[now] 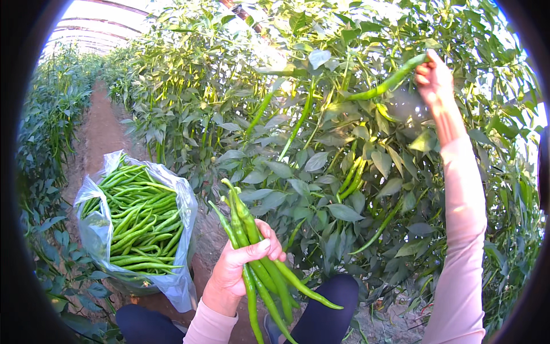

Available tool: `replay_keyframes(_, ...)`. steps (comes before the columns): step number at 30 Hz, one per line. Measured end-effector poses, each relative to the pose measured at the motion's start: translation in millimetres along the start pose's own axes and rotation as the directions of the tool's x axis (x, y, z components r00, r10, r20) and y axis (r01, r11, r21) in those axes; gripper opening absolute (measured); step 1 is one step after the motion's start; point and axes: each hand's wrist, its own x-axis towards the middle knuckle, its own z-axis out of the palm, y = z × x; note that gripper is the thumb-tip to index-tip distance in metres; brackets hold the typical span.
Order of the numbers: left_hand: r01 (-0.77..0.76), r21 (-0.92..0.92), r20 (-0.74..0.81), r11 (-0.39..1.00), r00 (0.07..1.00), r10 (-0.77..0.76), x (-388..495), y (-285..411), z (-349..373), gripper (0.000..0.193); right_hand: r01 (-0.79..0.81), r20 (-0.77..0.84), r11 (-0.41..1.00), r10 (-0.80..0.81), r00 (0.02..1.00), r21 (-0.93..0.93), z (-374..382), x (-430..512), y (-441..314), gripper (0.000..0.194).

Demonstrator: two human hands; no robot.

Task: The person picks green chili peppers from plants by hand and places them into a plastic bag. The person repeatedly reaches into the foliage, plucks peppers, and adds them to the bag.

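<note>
My left hand is wrapped around a bunch of several long green chili peppers, stems up and tips hanging down over my knee. Up at the right, my right hand pinches one end of a long green pepper, which slants down to the left in front of the foliage. Whether that pepper is still joined to the plant I cannot tell. To the left of my left hand stands a clear plastic bag with its mouth spread wide, filled with green peppers.
Tall pepper plants face me, with more peppers hanging among the leaves. A bare dirt path runs between rows towards the far left. Curved greenhouse ribs arch overhead. My knees are bent at the bottom.
</note>
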Motion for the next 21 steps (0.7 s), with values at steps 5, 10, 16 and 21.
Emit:
replay_keyframes(5,-0.027,-0.066,0.009,0.997,1.000,0.027,1.9,2.4,-1.1,0.022,-0.067,0.127,0.966,0.101,0.987,-0.248,4.5,-46.3,-6.9,0.023)
replay_keyframes(10,-0.010,-0.001,-0.110,1.000,0.994,0.010,2.0,-1.8,11.3,0.016,-0.279,0.455,0.742,0.616,0.643,-0.610,54.8,-173.0,36.6,0.036)
replay_keyframes(16,0.205,0.093,-0.077,0.974,0.977,-0.198,9.3,-26.0,10.8,0.043,-0.388,0.576,0.640,0.767,0.283,-0.663,71.6,-246.7,81.0,0.039)
replay_keyframes(21,0.080,-0.023,-0.149,0.997,0.985,-0.082,6.2,-9.6,-2.4,0.041,0.037,0.356,0.704,0.312,0.881,-0.709,49.3,-109.7,134.5,0.026)
